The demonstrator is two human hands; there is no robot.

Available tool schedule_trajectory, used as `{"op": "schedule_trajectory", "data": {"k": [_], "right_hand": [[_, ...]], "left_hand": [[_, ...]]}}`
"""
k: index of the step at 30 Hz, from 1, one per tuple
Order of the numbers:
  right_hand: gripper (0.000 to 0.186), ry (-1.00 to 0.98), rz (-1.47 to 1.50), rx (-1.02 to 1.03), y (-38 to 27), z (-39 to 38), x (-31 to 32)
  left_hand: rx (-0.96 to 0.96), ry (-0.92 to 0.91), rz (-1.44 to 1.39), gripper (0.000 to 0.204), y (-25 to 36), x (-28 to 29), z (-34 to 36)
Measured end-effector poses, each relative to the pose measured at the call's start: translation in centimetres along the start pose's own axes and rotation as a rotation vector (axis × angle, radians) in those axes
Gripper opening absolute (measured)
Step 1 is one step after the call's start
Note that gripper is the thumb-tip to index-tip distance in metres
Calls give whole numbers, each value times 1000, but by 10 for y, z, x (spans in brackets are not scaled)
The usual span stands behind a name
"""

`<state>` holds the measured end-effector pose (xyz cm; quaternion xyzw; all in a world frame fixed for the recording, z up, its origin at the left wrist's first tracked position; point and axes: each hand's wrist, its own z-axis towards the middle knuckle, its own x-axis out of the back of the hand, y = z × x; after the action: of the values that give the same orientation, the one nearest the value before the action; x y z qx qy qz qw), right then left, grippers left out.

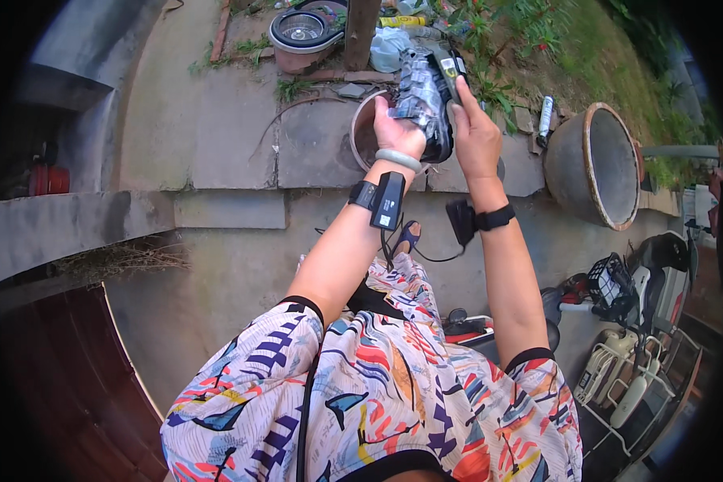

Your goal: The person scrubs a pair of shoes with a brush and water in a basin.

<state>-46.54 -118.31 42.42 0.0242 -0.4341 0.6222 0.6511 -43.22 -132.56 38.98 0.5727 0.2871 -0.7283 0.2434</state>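
Observation:
My left hand [399, 135] is closed around a grey-and-black patterned shoe [420, 90], which I hold up in front of me with its heel toward me. Part of that hand is hidden by the shoe. My right hand [475, 132] grips a dark, narrow object with a yellow-green patch [450, 67] against the shoe's right side. What kind of object this is, I cannot make out. Below the shoe, partly covered by my left hand, stands a round pinkish tub [362, 135].
A large clay vat [569, 170] stands to the right, near a white canister [546, 116]. At the far side are a wooden post [362, 36], a pot with a metal strainer [304, 30] and plastic bags [389, 48]. A parked scooter [655, 277] is at the lower right.

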Motion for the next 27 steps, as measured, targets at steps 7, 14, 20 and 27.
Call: {"op": "schedule_trajectory", "data": {"k": [7,14,20,27], "right_hand": [[52,-28,313,260,15,-30,-13],[51,24,159,435,39,-18,-21],[51,-90,45,304,11,4,-13],[51,45,228,368,17,11,-17]], "left_hand": [[-29,-83,-135,68,20,5,9],[-166,0,-52,71,21,-6,20],[-129,-28,3,77,23,13,37],[-32,-107,-126,63,13,14,41]]}}
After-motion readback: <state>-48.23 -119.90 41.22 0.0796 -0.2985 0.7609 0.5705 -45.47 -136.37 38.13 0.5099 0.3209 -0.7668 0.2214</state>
